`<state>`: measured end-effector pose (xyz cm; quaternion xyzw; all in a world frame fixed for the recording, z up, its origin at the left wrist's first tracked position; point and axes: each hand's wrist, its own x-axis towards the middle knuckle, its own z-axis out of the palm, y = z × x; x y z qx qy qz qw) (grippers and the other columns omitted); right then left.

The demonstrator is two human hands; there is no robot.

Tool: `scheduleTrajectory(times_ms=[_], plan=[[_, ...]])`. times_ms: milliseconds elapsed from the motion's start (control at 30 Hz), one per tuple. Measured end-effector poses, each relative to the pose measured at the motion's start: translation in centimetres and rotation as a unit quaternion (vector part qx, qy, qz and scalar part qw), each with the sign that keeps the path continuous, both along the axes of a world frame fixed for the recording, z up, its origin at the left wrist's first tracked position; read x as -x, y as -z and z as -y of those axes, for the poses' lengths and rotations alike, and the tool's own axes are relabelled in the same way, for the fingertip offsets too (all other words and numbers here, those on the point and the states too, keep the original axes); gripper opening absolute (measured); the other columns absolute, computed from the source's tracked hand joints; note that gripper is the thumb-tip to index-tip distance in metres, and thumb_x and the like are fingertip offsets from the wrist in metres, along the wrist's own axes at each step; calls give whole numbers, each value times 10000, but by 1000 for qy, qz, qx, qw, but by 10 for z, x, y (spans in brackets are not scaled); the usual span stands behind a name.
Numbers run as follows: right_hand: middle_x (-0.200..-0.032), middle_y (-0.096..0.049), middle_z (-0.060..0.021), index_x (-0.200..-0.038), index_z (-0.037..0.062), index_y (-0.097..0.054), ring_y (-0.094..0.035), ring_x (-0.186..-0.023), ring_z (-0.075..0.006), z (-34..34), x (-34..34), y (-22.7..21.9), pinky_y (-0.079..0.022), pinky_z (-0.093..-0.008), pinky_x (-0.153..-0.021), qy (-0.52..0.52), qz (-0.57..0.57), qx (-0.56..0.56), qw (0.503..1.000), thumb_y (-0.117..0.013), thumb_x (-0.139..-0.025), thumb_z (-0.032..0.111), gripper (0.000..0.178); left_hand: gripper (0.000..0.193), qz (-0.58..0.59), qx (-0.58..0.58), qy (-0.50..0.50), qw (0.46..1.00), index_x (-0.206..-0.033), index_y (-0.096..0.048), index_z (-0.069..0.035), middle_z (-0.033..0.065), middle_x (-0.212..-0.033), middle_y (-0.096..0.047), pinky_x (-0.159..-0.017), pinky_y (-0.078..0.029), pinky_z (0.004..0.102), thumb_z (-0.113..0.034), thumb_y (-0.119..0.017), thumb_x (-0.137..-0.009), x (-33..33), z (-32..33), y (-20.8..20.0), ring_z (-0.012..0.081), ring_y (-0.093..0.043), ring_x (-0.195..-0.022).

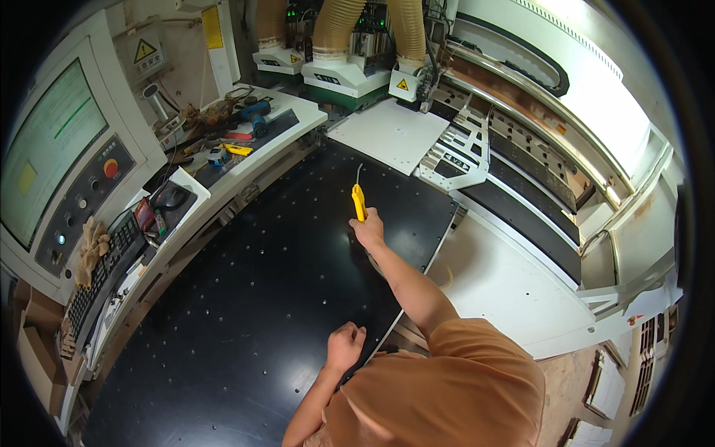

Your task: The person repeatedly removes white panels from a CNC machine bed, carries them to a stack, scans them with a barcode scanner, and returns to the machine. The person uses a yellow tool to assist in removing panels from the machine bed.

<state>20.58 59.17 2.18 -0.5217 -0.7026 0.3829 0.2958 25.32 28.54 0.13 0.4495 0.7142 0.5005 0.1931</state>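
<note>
My right hand [369, 231] is stretched out over the black table [253, 298], closed around a yellow air blow gun [359, 200]. The gun's thin metal nozzle points away from me and is bent at its tip, toward a white panel [395, 134] at the table's far end. Any hose on the gun is hidden by my hand and arm. Near the table's right edge, close to my body, my left hand [346, 346] rests in a loose fist on the black surface, with nothing seen in it.
Small holes dot the black table. On the left stand a control screen [56, 149], a keyboard [104, 276], work gloves [92, 249] and a shelf with a blue power tool [255, 115]. Machine heads with ribbed hoses [339, 30] rise behind the panel. A white metal frame [458, 153] adjoins it.
</note>
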Motion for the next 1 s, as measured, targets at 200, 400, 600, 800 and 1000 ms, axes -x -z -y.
scheduleTrajectory(times_ms=[200,400,600,800,1000], plan=[[-1075,-678,-232,-1154,-1,-550,-657,-1053,-389,-9,-51,11,-497,-435,-913,39,-4,-42,998,-782,-811,236,477,260,1,-19,-2,1000,-722,-610,19,182,-707,-626,-604,-491,404,-153,-676,-905,0,0,-1,363,-628,-636],[-979,-681,-222,-1136,-7,-552,-669,-961,-392,-23,-124,14,-506,-439,-856,74,-3,-30,997,-766,-826,231,446,274,5,7,1,1000,-711,-583,5,188,-702,-618,-637,-501,439,-165,-664,-909,-1,1,-6,391,-631,-683],[-965,-673,-221,-1132,10,-551,-664,-937,-386,-28,-165,24,-501,-439,-828,95,-27,-17,995,-740,-854,253,415,279,-2,9,-7,1000,-701,-577,3,178,-662,-594,-607,-488,427,-160,-670,-907,-2,-1,-7,372,-609,-626],[-986,-670,-227,-1135,3,-552,-653,-964,-392,-30,-161,32,-495,-433,-839,100,-48,0,994,-731,-865,292,434,294,-1,10,-17,1000,-692,-586,44,187,-681,-607,-580,-472,398,-142,-677,-901,-2,-2,-7,344,-603,-584],[-1002,-672,-227,-1137,-5,-555,-655,-976,-386,-31,-161,35,-493,-433,-851,104,-76,11,992,-731,-862,297,445,293,12,18,-15,1000,-695,-566,23,191,-652,-586,-580,-469,414,-145,-672,-911,-2,-2,-11,372,-589,-589]])
